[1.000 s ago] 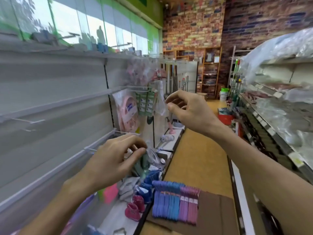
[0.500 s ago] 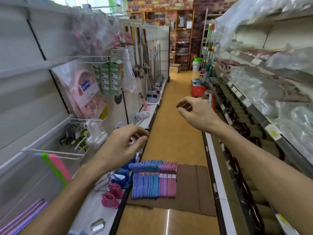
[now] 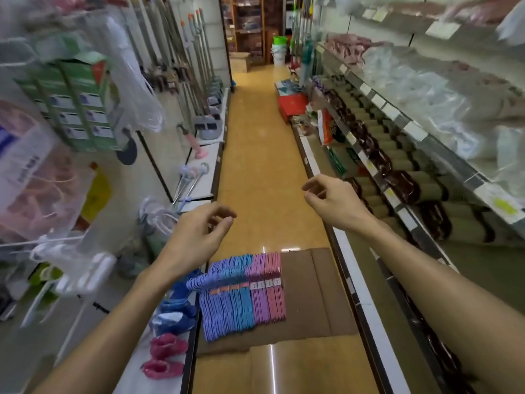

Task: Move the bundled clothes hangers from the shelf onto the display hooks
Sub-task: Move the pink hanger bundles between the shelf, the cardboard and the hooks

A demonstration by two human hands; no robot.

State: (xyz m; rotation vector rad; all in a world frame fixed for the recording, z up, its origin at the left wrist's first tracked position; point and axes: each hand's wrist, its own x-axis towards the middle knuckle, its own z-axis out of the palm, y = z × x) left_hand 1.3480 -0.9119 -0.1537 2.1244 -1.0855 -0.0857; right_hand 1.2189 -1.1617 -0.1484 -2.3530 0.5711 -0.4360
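Bundled clothes hangers (image 3: 241, 294) in purple, blue and pink lie in a row on brown cardboard (image 3: 306, 297) on the aisle floor. My left hand (image 3: 199, 234) hovers above and left of them, fingers loosely curled, holding nothing. My right hand (image 3: 329, 197) hangs higher over the aisle to the right, fingers loosely curled and empty. Wire display hooks (image 3: 42, 243) jut from the left wall panel, with bagged white goods hanging on them.
The left low shelf (image 3: 133, 373) carries pink slippers (image 3: 164, 354) and blue slippers (image 3: 176, 317). Mops (image 3: 196, 81) and boxed goods (image 3: 76, 106) hang on the left wall. Right shelves (image 3: 397, 155) hold rolled mats and bagged items. A red box (image 3: 292, 105) sits farther down the aisle.
My view has swung from the left wall down the aisle and lower. Both hands have dropped away from the hooks and hang over the floor above the hangers.
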